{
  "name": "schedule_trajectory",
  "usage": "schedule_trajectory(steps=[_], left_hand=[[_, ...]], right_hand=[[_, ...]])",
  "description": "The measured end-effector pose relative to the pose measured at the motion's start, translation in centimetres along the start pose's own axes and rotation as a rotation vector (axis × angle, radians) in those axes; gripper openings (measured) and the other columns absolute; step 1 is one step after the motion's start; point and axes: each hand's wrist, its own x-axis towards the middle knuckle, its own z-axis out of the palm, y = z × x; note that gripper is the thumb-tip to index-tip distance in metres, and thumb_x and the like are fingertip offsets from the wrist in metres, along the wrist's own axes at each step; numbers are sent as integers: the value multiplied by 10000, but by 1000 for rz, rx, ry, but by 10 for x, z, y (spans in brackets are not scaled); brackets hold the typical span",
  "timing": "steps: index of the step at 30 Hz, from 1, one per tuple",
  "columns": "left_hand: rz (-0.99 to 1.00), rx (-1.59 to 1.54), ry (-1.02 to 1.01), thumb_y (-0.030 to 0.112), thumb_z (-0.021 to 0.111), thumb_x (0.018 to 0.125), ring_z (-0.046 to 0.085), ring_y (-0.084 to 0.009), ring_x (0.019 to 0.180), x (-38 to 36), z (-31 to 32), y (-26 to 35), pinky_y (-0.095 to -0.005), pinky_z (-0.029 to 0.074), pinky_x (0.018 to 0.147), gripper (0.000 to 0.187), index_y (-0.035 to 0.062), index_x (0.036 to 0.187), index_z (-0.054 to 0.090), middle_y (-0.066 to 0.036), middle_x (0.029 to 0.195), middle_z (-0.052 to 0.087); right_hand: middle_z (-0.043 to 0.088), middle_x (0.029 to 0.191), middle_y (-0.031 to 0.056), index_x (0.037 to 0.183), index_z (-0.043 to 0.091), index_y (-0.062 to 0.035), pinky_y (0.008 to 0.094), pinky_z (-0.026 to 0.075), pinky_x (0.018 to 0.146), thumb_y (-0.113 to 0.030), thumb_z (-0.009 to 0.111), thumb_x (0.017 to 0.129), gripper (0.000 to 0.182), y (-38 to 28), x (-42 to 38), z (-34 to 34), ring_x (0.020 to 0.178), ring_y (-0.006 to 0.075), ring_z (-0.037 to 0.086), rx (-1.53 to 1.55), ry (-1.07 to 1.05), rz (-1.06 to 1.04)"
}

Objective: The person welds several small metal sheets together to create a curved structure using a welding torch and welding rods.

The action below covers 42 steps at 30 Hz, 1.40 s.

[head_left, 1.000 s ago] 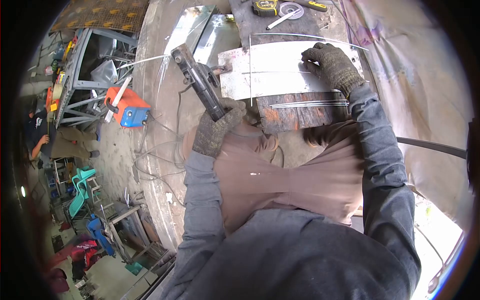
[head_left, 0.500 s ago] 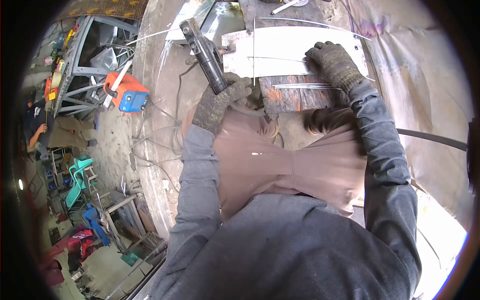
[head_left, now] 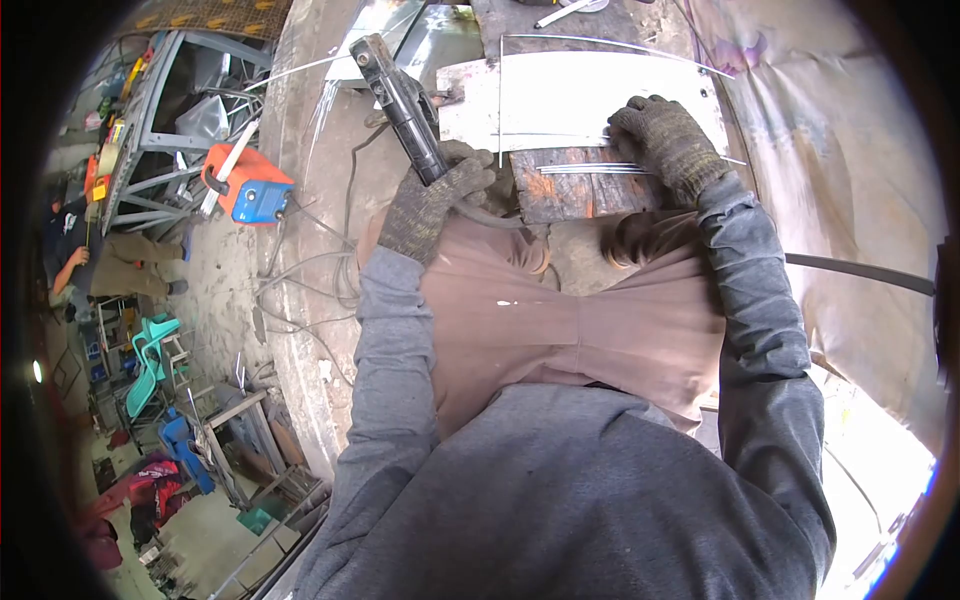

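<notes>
My left hand, in a dark knit glove, is wrapped around the handle of a black welding electrode holder. A thin rod reaches out leftward from the holder's head. My right hand, gloved too, rests at the near edge of a white board with its fingers curled at the end of a thin metal rod. The fingertips are partly hidden. Another thin rod lies crosswise on the board, and one more runs along its far edge.
Several thin rods lie on a charred wooden plank beneath the board. An orange and blue welding machine stands left, with cables on the floor. A person and a metal frame are farther left.
My right hand has shifted slightly nearer to me, and the rod at its fingers has moved toward the board's near edge. My left hand still grips the holder.
</notes>
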Motion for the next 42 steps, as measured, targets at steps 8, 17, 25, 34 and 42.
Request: schedule_trajectory(steps=[8, 17, 25, 34, 42], left_hand=[[-12, 138, 0, 155, 699, 919, 663, -265, 1058, 2, -2, 2, -359, 563, 887, 335, 32, 1196, 558, -166, 1186, 643], [-13, 258, -126, 166, 709, 904, 665, -191, 1017, 3, 3, 5, -303, 555, 820, 331, 43, 1193, 605, -90, 1132, 673], [-71, 238, -72, 193, 712, 909, 644, -169, 1027, 3, 7, 11, -296, 544, 830, 375, 24, 1225, 597, -90, 1125, 681], [-89, 307, -56, 166, 696, 913, 628, -199, 1099, 3, 8, 15, -320, 523, 907, 399, 4, 1256, 572, -122, 1189, 656], [-91, 258, -47, 172, 693, 910, 623, -224, 1131, 3, 5, 11, -347, 517, 945, 438, -5, 1276, 532, -143, 1225, 631]], right_hand=[[680, 985, 100, 1024, 711, -121, 431, 518, 868, -217, 696, 850, 200, 0, 3, 0, 964, 310, 644, 118, -45, 43], [672, 1038, 142, 1090, 686, -121, 445, 521, 860, -278, 615, 936, 231, 46, 53, 8, 983, 340, 648, -26, 214, 311], [644, 1087, 121, 1163, 670, -216, 469, 514, 889, -350, 562, 968, 261, 66, 92, 20, 1017, 351, 629, -199, 213, 318], [627, 1129, 116, 1194, 654, -243, 474, 515, 908, -380, 567, 959, 285, 71, 112, 27, 1056, 337, 627, -259, 144, 322], [641, 873, 162, 854, 678, -110, 484, 496, 758, -269, 609, 871, 174, 67, 118, 20, 853, 359, 639, -165, 310, 321]])
